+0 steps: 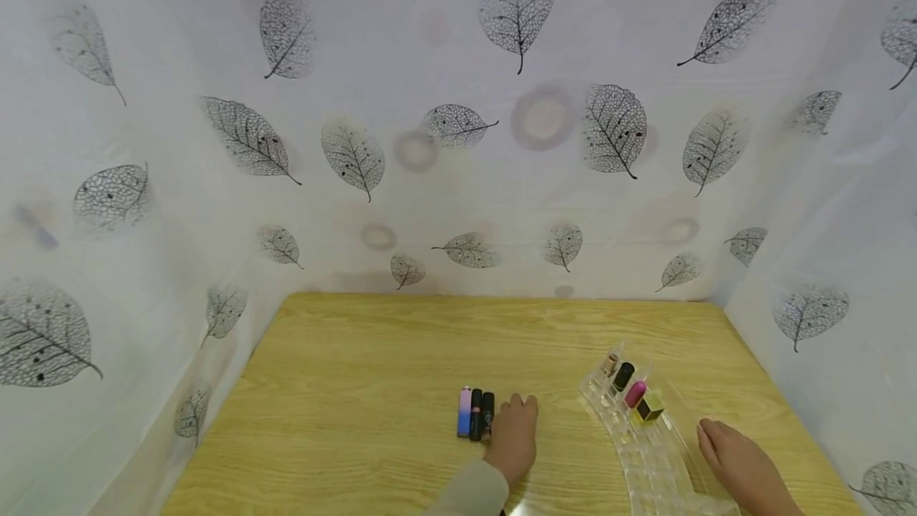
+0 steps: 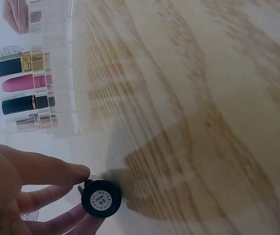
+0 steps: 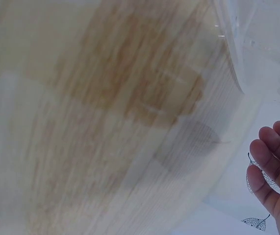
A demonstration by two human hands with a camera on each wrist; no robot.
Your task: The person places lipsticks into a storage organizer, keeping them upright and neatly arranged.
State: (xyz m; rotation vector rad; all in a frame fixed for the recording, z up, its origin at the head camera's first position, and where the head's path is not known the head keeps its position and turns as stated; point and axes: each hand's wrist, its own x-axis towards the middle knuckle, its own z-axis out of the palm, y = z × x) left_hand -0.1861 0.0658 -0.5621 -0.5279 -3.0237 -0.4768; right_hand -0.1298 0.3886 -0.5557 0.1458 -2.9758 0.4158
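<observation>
My left hand point(image 1: 514, 436) is low over the table, just right of a short row of lipsticks. In the left wrist view its thumb and fingers pinch a black lipstick point(image 2: 101, 199) whose round end carries a white label. The row has a pink-to-blue lipstick point(image 1: 464, 412) on the left and two dark tubes point(image 1: 476, 415) beside it. My right hand point(image 1: 741, 460) stays at the right side of a clear lipstick organizer point(image 1: 648, 460), its fingers loosely bent around nothing; the right wrist view shows its fingers point(image 3: 265, 156) apart from the organizer.
Upright in the organizer's far end stand a black lipstick point(image 1: 623, 376), a magenta one point(image 1: 635, 394), a gold-and-black one point(image 1: 649, 406) and a small rose-gold one point(image 1: 610, 364). White leaf-printed curtains point(image 1: 458, 205) enclose the wood-grain table point(image 1: 344, 373) at the back and sides.
</observation>
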